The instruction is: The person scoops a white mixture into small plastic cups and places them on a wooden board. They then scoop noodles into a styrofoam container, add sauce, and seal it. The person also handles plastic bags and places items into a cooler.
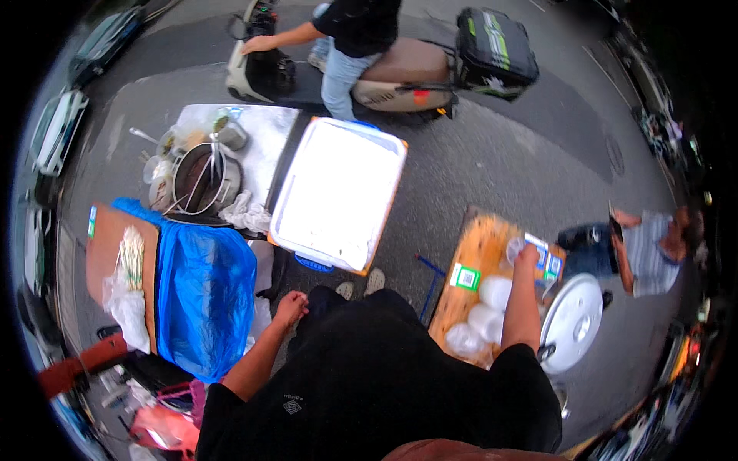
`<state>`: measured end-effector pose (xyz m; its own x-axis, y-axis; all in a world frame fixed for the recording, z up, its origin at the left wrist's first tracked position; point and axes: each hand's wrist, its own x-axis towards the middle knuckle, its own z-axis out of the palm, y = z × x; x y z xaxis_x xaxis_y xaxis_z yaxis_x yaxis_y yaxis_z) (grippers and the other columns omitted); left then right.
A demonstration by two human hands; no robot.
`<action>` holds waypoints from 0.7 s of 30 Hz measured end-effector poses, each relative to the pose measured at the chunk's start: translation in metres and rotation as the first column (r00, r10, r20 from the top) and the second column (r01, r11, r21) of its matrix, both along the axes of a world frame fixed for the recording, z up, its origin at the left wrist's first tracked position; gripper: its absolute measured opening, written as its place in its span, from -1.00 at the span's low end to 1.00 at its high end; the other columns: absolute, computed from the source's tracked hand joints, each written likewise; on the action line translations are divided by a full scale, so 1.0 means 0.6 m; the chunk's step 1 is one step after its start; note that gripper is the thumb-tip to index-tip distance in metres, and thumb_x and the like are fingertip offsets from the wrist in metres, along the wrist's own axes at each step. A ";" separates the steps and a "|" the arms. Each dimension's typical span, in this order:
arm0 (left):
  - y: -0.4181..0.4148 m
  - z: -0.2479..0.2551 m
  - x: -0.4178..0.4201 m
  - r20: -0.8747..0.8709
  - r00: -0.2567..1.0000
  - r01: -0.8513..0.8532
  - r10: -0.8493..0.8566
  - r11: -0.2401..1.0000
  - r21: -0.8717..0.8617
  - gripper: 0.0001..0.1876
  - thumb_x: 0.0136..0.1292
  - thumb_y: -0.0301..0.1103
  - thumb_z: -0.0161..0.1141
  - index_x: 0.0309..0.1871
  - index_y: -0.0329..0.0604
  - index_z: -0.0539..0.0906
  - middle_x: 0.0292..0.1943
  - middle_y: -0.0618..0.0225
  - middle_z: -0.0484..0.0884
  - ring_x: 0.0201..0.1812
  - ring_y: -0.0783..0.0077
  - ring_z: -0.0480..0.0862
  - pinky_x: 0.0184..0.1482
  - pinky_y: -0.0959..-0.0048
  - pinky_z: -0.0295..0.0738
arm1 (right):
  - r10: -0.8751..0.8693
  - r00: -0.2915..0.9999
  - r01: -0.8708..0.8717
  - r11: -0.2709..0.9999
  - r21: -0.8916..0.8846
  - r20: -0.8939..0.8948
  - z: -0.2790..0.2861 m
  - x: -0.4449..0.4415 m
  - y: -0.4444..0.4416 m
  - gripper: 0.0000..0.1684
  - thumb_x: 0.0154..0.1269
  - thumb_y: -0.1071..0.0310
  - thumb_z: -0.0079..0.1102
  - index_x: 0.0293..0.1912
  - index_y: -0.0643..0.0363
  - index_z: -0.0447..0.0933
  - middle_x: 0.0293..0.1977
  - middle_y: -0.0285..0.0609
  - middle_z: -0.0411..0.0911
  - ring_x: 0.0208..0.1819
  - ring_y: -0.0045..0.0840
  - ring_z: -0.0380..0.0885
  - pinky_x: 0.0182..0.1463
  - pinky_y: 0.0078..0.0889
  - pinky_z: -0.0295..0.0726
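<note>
My right hand (526, 257) reaches over a wooden board (444, 308) on the right, its fingers at the rim of a transparent plastic cup (514, 250). Stacks of white disposable bowls or lids (485, 322) stand nearer to me on that board. Low in front of my body hangs my left hand (292, 306), fingers loosely bent and a little apart, with nothing seen in it. Between my hands and farther out is a large white-topped box (340, 193) with orange edges, its surface overexposed. Blue plastic sheeting (202, 294) bulges to the left of my left hand.
A metal pot (230, 178) with utensils stands among containers at the far left. Skewers or sticks (131, 259) lie on a brown board (104, 253). A large round metal lid (571, 324) is at right. A scooter rider (360, 29) passes ahead; another person (651, 248) is nearby.
</note>
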<state>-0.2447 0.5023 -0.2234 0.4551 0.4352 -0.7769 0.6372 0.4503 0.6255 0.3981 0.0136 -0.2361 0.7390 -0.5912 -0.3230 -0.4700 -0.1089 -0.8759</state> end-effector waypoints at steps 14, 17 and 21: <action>-0.077 -0.073 -0.032 -0.010 1.000 -0.024 0.027 0.970 0.243 -0.77 0.39 -0.23 0.21 -0.14 -0.22 0.67 -0.36 0.33 0.69 -0.35 0.44 0.69 -0.21 0.37 0.59 | 0.951 0.175 -0.984 0.175 -0.026 -0.255 -0.060 -0.280 0.412 -0.59 0.27 0.22 0.37 0.03 0.22 0.56 -0.28 -0.21 0.59 -0.31 -0.56 0.57 -0.30 -0.43 0.61; -0.052 -0.009 -0.011 0.006 0.998 -0.062 0.062 0.977 0.203 -0.77 0.40 -0.22 0.20 -0.11 -0.22 0.66 -0.36 0.33 0.69 -0.35 0.44 0.69 -0.22 0.36 0.60 | 0.920 0.231 -0.892 0.330 0.308 -0.318 -0.073 -0.447 0.527 -0.56 0.21 0.20 0.33 0.00 0.28 0.58 -0.41 -0.24 0.56 -0.47 -0.55 0.50 -0.42 -0.44 0.52; -0.034 0.002 -0.058 0.102 0.983 -0.169 0.152 0.968 0.184 -0.76 0.42 -0.21 0.19 -0.07 -0.20 0.65 -0.35 0.32 0.69 -0.36 0.44 0.69 -0.23 0.35 0.60 | 0.908 0.147 -0.884 0.299 0.359 -0.393 -0.115 -0.507 0.607 -0.52 0.24 0.24 0.27 0.03 0.43 0.56 -0.26 -0.10 0.63 -0.39 -0.48 0.61 -0.44 -0.44 0.60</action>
<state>-0.2795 0.4818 -0.2220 0.4287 0.6448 -0.6328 0.5058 0.4091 0.7595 0.0939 0.3780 -0.3051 0.4883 0.3988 -0.7762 -0.3617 -0.7169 -0.5960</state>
